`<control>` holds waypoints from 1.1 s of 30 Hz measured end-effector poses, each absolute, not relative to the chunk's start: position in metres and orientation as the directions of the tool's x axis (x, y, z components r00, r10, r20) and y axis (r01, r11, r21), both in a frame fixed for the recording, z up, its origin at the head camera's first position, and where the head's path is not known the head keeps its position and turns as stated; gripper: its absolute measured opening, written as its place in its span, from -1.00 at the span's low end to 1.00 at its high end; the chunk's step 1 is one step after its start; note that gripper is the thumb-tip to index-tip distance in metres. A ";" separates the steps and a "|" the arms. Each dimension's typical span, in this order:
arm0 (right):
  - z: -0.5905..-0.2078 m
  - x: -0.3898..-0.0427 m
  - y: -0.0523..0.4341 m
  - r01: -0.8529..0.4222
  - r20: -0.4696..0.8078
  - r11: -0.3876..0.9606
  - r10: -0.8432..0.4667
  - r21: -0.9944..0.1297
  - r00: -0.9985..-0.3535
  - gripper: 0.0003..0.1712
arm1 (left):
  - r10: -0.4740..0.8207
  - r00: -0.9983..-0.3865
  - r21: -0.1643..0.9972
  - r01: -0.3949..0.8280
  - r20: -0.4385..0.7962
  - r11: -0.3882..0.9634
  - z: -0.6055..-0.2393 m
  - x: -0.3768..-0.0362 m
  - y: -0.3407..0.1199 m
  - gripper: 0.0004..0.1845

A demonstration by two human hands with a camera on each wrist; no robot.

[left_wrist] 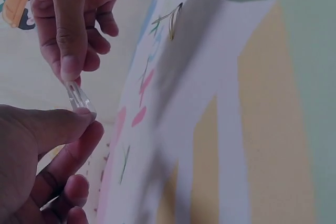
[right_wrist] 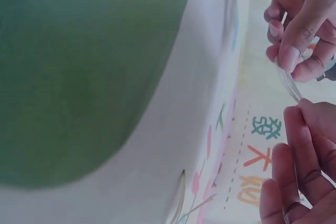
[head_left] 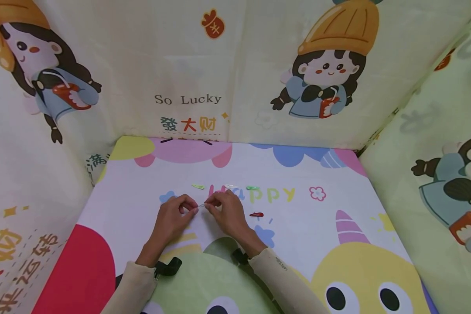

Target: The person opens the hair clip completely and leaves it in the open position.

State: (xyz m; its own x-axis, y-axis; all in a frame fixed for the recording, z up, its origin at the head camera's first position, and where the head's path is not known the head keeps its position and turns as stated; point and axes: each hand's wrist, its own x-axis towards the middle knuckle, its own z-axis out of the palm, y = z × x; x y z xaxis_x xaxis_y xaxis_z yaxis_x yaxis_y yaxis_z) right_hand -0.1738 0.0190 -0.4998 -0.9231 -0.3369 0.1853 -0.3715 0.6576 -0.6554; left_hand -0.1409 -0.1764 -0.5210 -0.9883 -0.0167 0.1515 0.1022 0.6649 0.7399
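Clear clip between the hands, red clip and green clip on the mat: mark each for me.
clear clip (left_wrist: 79,98): left wrist view, middle of its see-through body between the fingertips.
red clip (head_left: 256,214): head view, centre of its body.
green clip (head_left: 253,188): head view, centre of its body.

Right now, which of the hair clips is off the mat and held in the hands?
The clear hair clip, pinched between left hand and right hand. The yellow-green, white, green and red clips lie on the mat.

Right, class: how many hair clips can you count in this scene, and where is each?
5. A clear clip pinched between left hand and right hand; yellow-green, white and green clips in a row beyond; red clip right. Hands may hide others.
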 end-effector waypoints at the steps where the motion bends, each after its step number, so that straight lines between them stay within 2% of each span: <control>1: -0.499 -0.174 0.020 -0.378 0.197 0.650 -0.336 -0.660 -0.921 -0.94 | -0.009 -0.987 0.739 0.112 0.158 0.664 -0.521 -0.141 -0.175 -0.87; 12: -0.493 -0.173 0.024 -0.417 0.268 0.582 -0.327 -0.699 -0.906 -0.96 | 0.027 -0.978 0.744 0.177 0.209 0.644 -0.514 -0.145 -0.158 -0.93; 18: -0.491 -0.172 0.028 -0.393 0.260 0.562 -0.304 -0.728 -0.916 -0.92 | -0.034 -0.973 0.781 0.163 0.230 0.603 -0.511 -0.147 -0.153 -0.91; 27: -0.497 -0.173 0.030 -0.361 0.236 0.554 -0.285 -0.750 -0.929 -0.88 | -0.114 -0.970 0.889 0.147 0.216 0.434 -0.510 -0.149 -0.148 -0.90; 33: -0.496 -0.175 0.032 -0.359 0.231 0.557 -0.288 -0.749 -0.929 -0.91 | -0.112 -0.960 0.879 0.183 0.255 0.440 -0.509 -0.151 -0.148 -0.88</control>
